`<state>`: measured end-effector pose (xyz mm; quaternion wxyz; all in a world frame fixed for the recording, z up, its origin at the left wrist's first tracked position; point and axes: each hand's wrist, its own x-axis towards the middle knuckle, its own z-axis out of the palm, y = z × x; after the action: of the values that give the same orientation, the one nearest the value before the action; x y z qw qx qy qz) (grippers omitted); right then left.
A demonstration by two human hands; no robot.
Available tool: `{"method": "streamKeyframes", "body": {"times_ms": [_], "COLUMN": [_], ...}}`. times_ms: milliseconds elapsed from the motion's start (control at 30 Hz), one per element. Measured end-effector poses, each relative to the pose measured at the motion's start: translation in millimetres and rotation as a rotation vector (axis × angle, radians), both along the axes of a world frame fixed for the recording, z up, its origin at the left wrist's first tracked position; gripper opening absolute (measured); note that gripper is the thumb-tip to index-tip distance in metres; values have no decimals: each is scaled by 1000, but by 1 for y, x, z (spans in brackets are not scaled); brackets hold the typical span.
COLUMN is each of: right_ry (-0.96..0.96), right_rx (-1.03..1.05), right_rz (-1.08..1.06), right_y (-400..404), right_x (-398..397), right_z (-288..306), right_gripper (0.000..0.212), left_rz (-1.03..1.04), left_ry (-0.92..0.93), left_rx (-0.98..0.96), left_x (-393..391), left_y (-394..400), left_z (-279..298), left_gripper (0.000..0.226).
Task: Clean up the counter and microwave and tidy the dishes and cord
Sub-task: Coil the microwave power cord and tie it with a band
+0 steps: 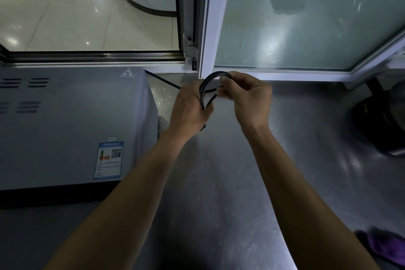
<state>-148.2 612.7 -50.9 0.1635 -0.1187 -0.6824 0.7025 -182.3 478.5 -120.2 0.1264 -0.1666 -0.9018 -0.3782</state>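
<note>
Both hands hold the cord [210,79] above the counter [219,171], right of the microwave [72,120]: left hand [189,106] grips the loop's base, right hand [245,98] pinches its top; the slack runs back-left behind the microwave, nearer the left hand

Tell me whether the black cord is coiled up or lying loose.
Partly coiled: the cord arcs in a loop between the left hand and right hand, while one stretch trails behind the microwave.
</note>
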Motion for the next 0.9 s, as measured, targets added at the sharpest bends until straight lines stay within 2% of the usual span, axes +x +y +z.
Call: {"method": "streamKeyframes", "body": {"times_ms": [133, 333, 500, 633, 733, 900], "right_ry": [-43, -126, -219, -274, -315, -323], "right_rx": [-7, 73, 4, -59, 5, 160], "right_rz": [-74, -130, -114, -14, 99, 187], "right_y": [7, 19, 20, 26, 30, 32], "right_x": [0, 0, 3, 1, 0, -1], "right_z": [-6, -20, -29, -31, -32, -27], "right_gripper": [9, 16, 22, 24, 24, 38], "left_rz": [4, 14, 55, 35, 9, 0], "left_ry": [72, 33, 44, -6, -45, -86], "left_rx": [-141, -286, -473, -569, -605, -615], "left_x": [-1, 3, 7, 7, 5, -1], "left_y": [0, -3, -4, -5, -7, -7], "left_z": [1, -3, -4, -3, -6, -5], "left_gripper": [41, 44, 19, 13, 7, 5]}}
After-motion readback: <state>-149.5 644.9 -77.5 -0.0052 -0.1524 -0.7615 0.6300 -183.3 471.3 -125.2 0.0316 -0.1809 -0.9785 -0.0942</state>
